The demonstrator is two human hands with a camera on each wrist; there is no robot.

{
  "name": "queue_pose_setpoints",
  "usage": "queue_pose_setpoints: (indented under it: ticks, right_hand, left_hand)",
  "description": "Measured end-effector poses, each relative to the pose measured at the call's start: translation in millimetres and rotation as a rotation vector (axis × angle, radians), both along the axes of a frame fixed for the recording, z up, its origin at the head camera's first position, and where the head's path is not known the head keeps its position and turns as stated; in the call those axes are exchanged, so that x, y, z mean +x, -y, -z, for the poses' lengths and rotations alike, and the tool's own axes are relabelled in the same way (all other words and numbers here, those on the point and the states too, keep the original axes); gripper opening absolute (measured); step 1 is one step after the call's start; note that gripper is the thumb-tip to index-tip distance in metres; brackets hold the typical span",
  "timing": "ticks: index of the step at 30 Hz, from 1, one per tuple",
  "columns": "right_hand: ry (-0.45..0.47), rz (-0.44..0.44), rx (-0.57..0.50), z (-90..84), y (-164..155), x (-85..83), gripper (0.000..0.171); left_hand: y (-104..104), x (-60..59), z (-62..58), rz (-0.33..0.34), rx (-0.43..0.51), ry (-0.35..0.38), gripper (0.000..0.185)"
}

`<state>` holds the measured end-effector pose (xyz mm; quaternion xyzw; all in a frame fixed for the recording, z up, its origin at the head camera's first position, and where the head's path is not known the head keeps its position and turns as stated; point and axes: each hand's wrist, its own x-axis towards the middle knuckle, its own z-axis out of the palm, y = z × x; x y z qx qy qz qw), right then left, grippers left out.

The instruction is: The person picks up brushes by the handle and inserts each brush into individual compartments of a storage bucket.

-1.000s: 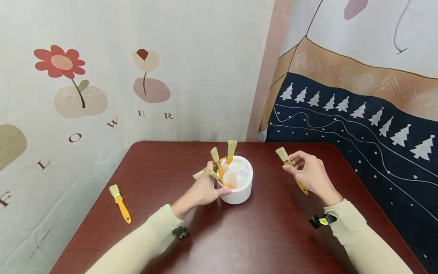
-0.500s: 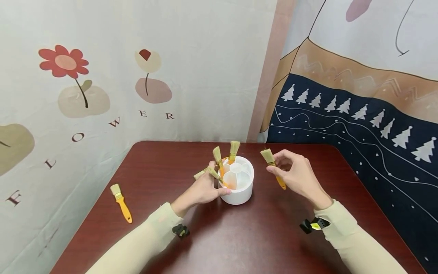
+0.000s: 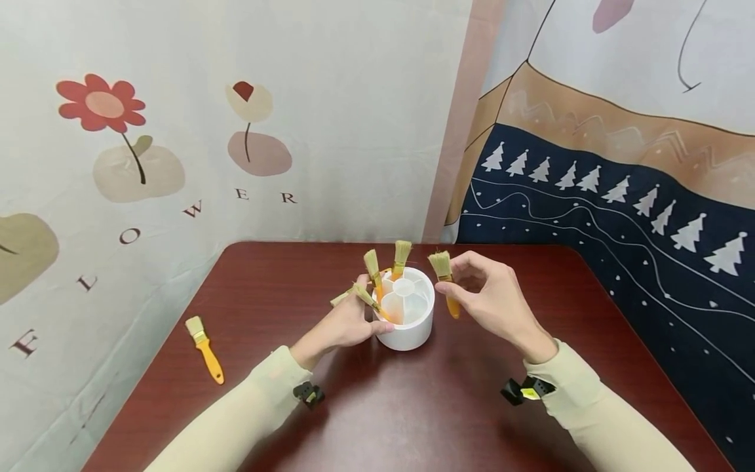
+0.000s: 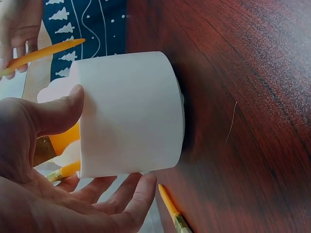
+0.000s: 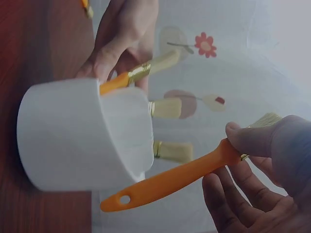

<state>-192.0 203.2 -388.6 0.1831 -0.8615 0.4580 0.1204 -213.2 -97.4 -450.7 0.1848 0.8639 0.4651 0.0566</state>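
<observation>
The orange-handled brush [image 5: 189, 171] is pinched between the thumb and fingers of the right hand [image 3: 492, 295], bristles up, its long axis steep, the handle's free end pointing downward. Just left of this hand lies the white holder [image 3: 408, 338], gripped on its opposite side by the left hand [image 3: 347, 324], near which several tilted brushes [image 3: 371, 264] are contained; farther left, a loose brush [image 3: 204, 349] is supported by the table [image 3: 401, 419].
</observation>
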Motion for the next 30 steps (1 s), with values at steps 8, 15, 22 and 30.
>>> queue_pose_setpoints:
  ticks: [8, 15, 22, 30]
  right_hand:
    - [-0.055, -0.051, -0.071, -8.3, 15.6, 4.9, 0.026]
    - [-0.057, -0.087, -0.114, -9.5, 25.2, 7.9, 0.025]
    - [-0.058, -0.116, -0.13, -4.6, 30.4, 6.7, 0.027]
    - [-0.065, -0.156, -0.145, 5.4, 31.9, 4.1, 0.027]
  left_hand:
    - [2.2, -2.9, -0.6, 0.015, -0.01, -0.016, 0.093]
    - [2.9, -0.7, -0.7, 0.015, -0.006, 0.0, 0.094]
    - [2.3, -1.7, -0.7, 0.015, -0.018, -0.01, 0.095]
    - [2.0, -1.8, 0.2, 0.023, -0.032, -0.011, 0.095]
